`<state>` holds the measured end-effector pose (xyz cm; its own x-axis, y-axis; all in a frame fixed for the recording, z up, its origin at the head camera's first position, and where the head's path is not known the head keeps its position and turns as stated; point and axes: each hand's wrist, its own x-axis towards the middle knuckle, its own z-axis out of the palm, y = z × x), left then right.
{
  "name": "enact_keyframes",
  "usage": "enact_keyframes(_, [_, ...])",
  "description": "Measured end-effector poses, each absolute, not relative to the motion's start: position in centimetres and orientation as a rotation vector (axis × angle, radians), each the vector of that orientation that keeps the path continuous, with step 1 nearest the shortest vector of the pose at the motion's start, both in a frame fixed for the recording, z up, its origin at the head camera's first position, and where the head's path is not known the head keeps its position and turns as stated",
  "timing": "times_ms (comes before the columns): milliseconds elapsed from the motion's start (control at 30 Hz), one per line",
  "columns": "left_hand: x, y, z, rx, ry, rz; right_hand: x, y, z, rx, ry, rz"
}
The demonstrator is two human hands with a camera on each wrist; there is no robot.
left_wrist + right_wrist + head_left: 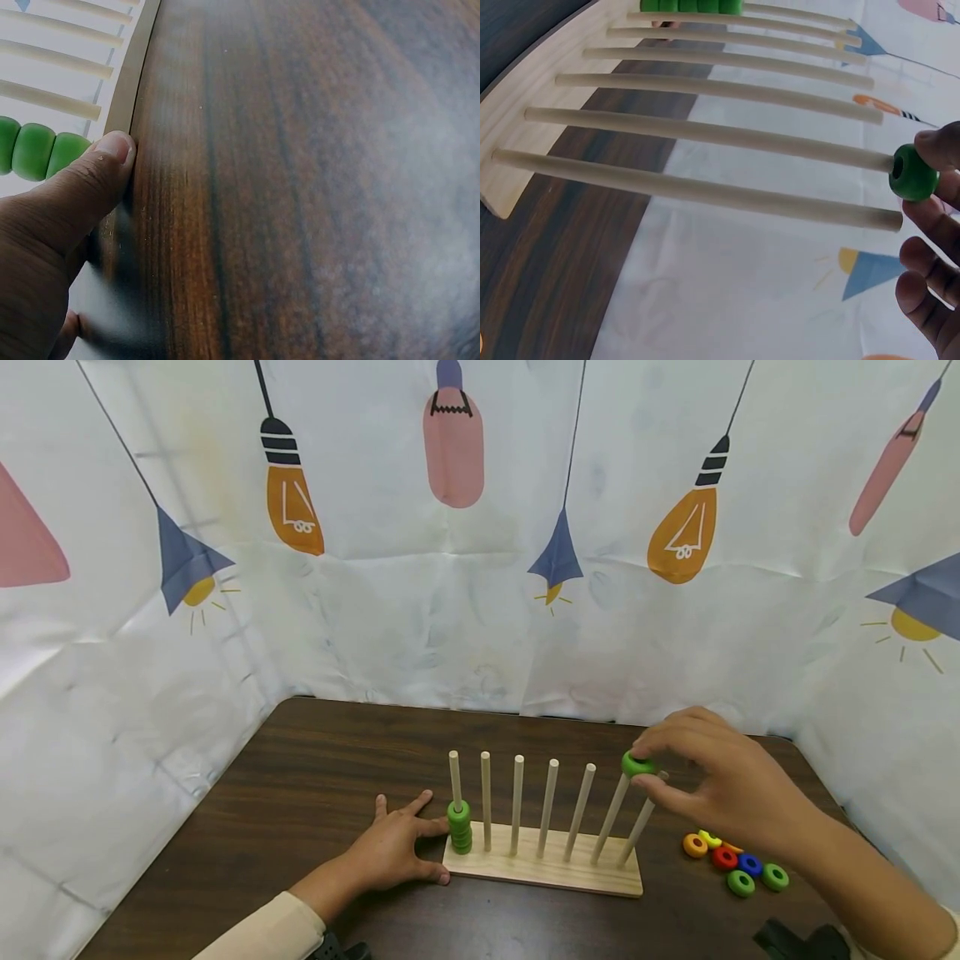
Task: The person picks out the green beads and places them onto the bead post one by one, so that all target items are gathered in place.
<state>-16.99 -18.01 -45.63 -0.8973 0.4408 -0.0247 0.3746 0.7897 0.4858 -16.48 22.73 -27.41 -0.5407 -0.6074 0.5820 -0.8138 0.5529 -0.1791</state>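
Observation:
A wooden counting rack stands on the table, with several upright pegs on a pale wooden base (547, 864). Green beads (460, 828) are stacked on its leftmost peg. My left hand (390, 850) holds the base's left end between thumb and index finger, its other fingers spread on the table. In the left wrist view, the thumb (94, 176) presses the base edge beside the green beads. My right hand (712, 777) pinches one green bead (915, 174) at the tip of the second peg from the right. The bead's hole faces the peg end.
Loose beads lie right of the rack, among them an orange bead (694, 846), a red bead (724, 858), a blue bead (750, 865) and green beads (741, 883). A white curtain (480, 635) with printed lamps hangs behind the dark wooden table (330, 752).

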Motion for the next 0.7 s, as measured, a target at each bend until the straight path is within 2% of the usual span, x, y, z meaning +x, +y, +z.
enact_keyframes(700, [-17.0, -18.0, -45.7, 0.646, 2.835, 0.739, -17.1, 20.4, -27.6, 1.227, -2.305, 0.636])
